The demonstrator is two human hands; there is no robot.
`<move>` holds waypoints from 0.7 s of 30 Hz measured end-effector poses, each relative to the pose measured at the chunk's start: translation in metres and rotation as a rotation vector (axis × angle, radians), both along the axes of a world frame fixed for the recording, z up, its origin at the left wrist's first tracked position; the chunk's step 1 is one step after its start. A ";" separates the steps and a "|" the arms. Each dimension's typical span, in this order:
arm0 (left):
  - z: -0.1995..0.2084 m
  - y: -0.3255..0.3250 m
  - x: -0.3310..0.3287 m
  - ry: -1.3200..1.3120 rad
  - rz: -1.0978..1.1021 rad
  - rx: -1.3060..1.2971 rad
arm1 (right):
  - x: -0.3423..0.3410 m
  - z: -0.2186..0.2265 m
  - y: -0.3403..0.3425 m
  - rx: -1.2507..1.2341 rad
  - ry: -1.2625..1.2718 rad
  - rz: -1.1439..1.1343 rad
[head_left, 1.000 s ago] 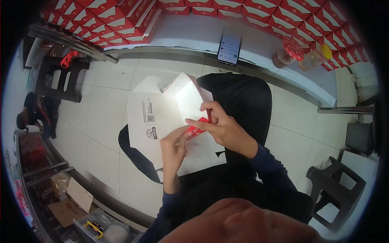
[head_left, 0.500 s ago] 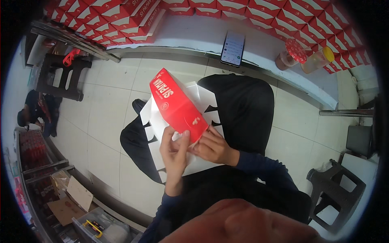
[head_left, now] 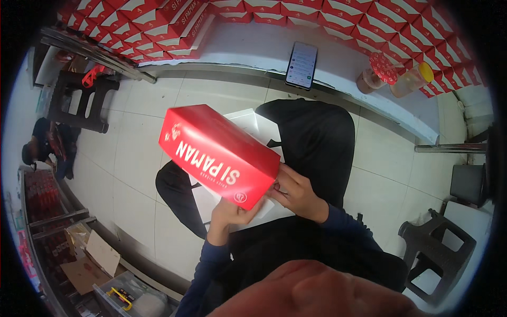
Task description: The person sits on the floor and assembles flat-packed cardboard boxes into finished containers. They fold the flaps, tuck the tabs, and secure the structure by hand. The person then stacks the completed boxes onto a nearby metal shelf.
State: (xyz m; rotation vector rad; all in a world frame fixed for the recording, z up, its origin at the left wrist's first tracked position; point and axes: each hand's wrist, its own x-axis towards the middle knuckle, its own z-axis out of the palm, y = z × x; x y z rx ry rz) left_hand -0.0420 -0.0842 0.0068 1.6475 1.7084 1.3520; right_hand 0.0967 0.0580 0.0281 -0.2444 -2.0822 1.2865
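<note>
A red cardboard box [head_left: 222, 153] with white lettering is tilted above my lap, its long side turned up. My left hand [head_left: 232, 214] grips its near lower edge, thumb against the corner and the other fingers partly hidden beneath. At the box's right end, my right hand [head_left: 298, 194] holds the edge with bent fingers, their tips out of sight behind the cardboard. Under the box, white unfolded box blanks [head_left: 259, 124] with cut flaps lie across my black-clad legs.
Stacked red and white boxes [head_left: 338, 24] line the far ledge. On that ledge are a phone [head_left: 301, 64], a red-lidded jar [head_left: 372, 79] and a yellow-lidded jar [head_left: 412, 80]. Dark stools [head_left: 441, 248] stand right and far left. A person [head_left: 50, 145] is at the left; a plastic bin [head_left: 132, 298] sits lower left.
The box has turned and tipped, so its broad lettered side now faces up and its far end points further left. Both hands have shifted their hold along its near end.
</note>
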 end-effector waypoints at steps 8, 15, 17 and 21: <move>0.024 -0.010 -0.023 0.392 -0.071 -0.183 | 0.024 -0.016 0.032 -0.050 0.303 -0.367; 0.003 -0.027 -0.027 0.906 0.569 0.098 | 0.001 0.017 0.076 0.226 -0.320 -0.234; 0.029 -0.007 -0.024 0.365 0.633 -0.024 | 0.008 -0.001 0.081 0.048 -0.309 -0.065; 0.020 0.005 -0.044 0.065 0.340 -0.177 | 0.019 -0.002 0.078 -0.133 -0.324 -0.063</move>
